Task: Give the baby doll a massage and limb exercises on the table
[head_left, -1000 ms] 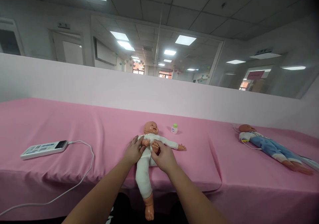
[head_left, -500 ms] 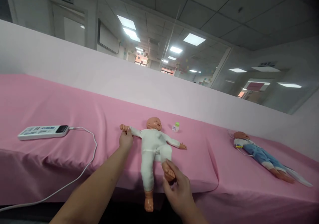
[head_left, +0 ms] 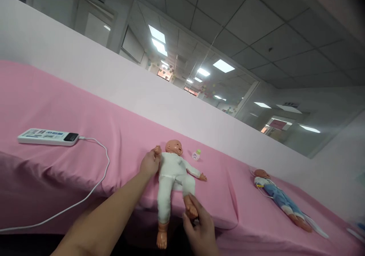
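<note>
A baby doll [head_left: 174,172] in a white bodysuit lies face up on the pink-covered table [head_left: 85,134], its legs hanging over the near edge. My left hand [head_left: 149,163] grips the doll's arm, bent up beside its head. Fingers of my right hand [head_left: 199,225] pinch the doll's foot [head_left: 190,207] at the table edge. The doll's other leg dangles free, and its other arm lies stretched out on the cloth.
A small white bottle with a green cap [head_left: 196,155] stands just behind the doll. A white power strip [head_left: 47,137] with a trailing cable [head_left: 94,184] lies at the left. A second doll [head_left: 278,195] in blue trousers lies at the right. A pale partition wall [head_left: 171,104] runs behind the table.
A second ago both hands pressed the doll's arm and leg together at its belly. They then drew them apart; now my left hand has bent the arm back beside the head. The view has tilted.
</note>
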`<act>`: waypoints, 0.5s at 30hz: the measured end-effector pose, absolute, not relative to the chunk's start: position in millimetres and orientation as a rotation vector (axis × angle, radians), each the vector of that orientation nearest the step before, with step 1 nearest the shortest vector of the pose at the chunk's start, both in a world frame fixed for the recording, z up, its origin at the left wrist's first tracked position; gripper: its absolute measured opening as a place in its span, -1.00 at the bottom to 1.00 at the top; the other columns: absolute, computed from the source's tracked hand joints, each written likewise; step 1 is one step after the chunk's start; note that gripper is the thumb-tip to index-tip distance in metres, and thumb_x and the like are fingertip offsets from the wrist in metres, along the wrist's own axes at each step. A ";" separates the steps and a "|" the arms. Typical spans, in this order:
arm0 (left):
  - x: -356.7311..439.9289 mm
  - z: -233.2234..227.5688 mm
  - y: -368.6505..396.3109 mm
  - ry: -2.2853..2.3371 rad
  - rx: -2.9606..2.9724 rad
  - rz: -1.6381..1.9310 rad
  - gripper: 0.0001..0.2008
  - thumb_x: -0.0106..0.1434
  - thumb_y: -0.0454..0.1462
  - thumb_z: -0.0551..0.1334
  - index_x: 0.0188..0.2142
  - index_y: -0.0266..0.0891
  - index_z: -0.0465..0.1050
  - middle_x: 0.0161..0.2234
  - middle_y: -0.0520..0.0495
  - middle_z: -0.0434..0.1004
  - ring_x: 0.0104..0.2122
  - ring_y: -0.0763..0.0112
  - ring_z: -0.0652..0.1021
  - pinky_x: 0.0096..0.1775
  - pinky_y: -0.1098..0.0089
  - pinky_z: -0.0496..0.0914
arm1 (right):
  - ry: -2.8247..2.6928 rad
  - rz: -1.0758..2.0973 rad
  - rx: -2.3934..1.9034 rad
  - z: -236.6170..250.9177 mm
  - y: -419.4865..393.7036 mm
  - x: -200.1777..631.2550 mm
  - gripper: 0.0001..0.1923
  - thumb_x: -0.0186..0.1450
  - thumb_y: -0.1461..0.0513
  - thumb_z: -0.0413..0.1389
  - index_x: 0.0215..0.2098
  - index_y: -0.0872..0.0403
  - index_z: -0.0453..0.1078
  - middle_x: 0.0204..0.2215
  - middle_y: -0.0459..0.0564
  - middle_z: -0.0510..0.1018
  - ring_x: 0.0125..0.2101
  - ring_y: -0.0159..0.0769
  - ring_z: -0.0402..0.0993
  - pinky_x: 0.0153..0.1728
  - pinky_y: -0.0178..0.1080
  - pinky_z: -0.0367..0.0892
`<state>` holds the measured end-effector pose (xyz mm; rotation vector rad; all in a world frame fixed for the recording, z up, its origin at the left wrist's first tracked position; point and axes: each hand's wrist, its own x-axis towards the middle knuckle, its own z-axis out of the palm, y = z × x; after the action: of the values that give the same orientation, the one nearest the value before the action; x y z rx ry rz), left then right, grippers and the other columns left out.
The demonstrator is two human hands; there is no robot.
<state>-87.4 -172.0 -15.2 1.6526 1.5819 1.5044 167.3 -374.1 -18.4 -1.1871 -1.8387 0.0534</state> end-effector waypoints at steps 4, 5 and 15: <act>-74.6 -20.6 -176.8 1.581 2.049 1.381 -0.51 0.46 -0.08 0.12 0.31 -0.13 0.38 0.16 -0.30 0.47 0.14 -0.02 0.48 0.16 0.07 0.35 | -1.786 0.213 -1.191 12.2 -335.1 152.9 -0.44 0.32 0.16 0.21 0.28 0.06 0.41 0.11 0.14 0.63 0.09 -0.04 0.62 0.14 -0.05 0.52; -72.1 -22.6 -177.3 1.577 2.148 1.342 -0.50 0.46 -0.07 0.13 0.33 -0.10 0.37 0.20 -0.30 0.43 0.17 -0.05 0.45 0.19 0.04 0.31 | -1.766 0.261 -1.189 17.7 -324.7 149.2 -0.43 0.31 0.16 0.22 0.28 0.07 0.41 0.09 0.14 0.64 0.07 -0.04 0.63 0.13 -0.04 0.53; -78.3 -19.7 -172.2 1.587 2.060 1.317 -0.49 0.48 -0.07 0.07 0.33 -0.13 0.34 0.29 -0.30 0.39 0.27 -0.04 0.39 0.21 0.05 0.31 | -1.645 0.600 -1.054 26.7 -292.9 144.9 -0.43 0.29 0.17 0.27 0.25 0.09 0.42 0.11 0.17 0.63 0.07 -0.03 0.62 0.16 0.02 0.49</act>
<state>-78.3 -172.2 -19.7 2.0597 1.5872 1.3165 144.9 -292.9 26.7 -1.0537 -1.6455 0.6000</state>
